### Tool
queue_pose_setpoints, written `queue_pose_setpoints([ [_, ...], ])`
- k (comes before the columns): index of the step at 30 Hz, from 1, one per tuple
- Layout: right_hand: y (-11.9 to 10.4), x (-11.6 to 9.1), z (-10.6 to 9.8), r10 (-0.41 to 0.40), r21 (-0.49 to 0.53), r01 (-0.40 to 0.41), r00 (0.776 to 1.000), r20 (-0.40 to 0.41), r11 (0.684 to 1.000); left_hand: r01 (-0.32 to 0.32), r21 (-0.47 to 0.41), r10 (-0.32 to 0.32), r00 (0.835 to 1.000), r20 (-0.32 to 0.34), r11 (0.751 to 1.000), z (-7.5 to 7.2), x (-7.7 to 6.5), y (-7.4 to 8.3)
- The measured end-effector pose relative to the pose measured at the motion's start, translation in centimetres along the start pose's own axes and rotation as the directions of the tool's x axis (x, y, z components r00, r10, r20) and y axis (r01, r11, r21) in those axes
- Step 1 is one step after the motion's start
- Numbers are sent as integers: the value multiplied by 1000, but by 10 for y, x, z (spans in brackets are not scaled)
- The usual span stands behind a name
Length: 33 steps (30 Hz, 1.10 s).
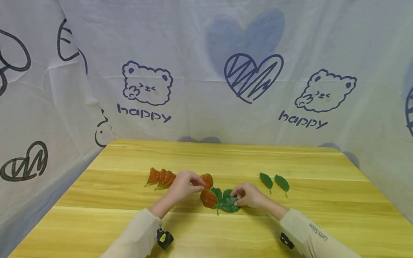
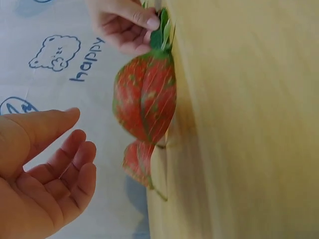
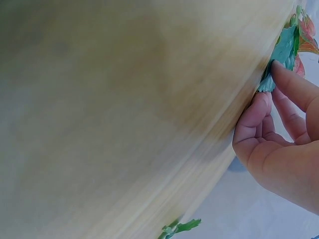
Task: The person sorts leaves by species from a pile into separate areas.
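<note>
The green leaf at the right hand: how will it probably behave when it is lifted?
The green leaf looks thin, so probably light. Its broad, flattish shape should not roll. Pinched by the right hand, it may bend slightly.

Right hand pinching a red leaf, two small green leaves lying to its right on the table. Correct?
No: the right wrist view shows the right hand pinching a broad green serrated leaf, not red. Two small oval green leaves do lie to its right on the yellow wood-grain table.
</note>
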State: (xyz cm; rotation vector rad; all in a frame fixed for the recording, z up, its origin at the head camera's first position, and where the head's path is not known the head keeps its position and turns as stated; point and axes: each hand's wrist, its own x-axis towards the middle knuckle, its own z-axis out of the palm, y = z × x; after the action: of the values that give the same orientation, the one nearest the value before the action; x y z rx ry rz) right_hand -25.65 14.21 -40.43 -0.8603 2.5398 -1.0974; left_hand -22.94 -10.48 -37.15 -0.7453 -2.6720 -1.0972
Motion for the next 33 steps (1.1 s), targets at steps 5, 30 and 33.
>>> queue_pose_setpoints([
  [5, 0, -1, 0, 30, 24, -29, 1000, -5, 999, -4, -37, 7, 998, 62, 999, 10, 0, 1],
  [30, 0, 0, 1, 60, 40, -60, 998, -16, 997, 82, -84, -59, 969, 239, 993, 28, 8, -8],
  [33, 0, 0, 1, 58, 41, -57, 998, -13, 998, 99, -72, -78, 966, 246, 993, 29, 9, -10],
])
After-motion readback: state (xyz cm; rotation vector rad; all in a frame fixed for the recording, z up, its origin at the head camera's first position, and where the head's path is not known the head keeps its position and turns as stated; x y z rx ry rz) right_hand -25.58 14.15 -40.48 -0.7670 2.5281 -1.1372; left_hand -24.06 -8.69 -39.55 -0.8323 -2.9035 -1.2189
